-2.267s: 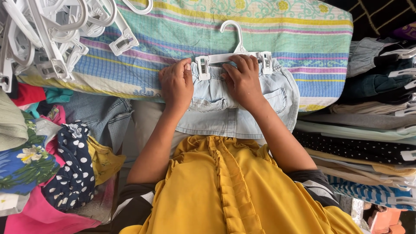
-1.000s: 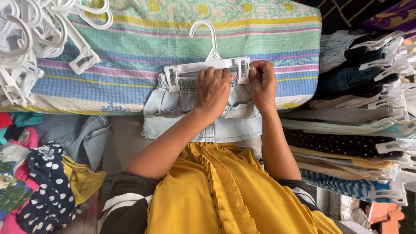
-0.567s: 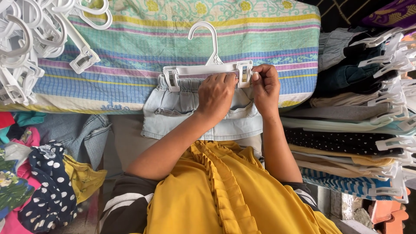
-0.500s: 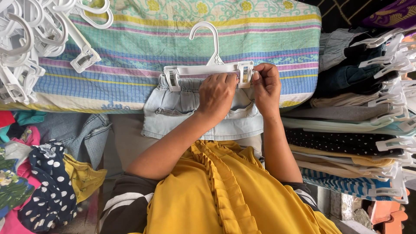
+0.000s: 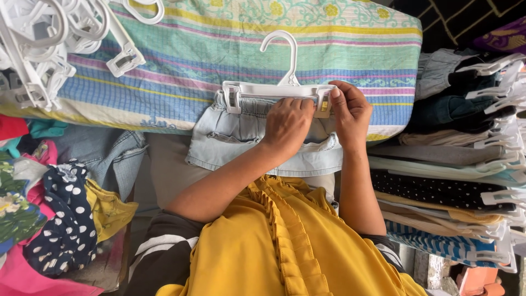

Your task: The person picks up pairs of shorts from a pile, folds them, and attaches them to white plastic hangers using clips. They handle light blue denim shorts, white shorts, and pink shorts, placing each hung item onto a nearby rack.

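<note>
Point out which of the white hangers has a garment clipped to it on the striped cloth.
The white clip hanger under both hands, its clips gripping the pale denim shorts. The other white hangers lie empty in a heap at upper left.

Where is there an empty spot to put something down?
On the striped cloth, between the pile of white hangers and the clip hanger on the denim shorts. Also right of that hanger's hook. The hung clothes stack and loose clothes heap are crowded.
</note>
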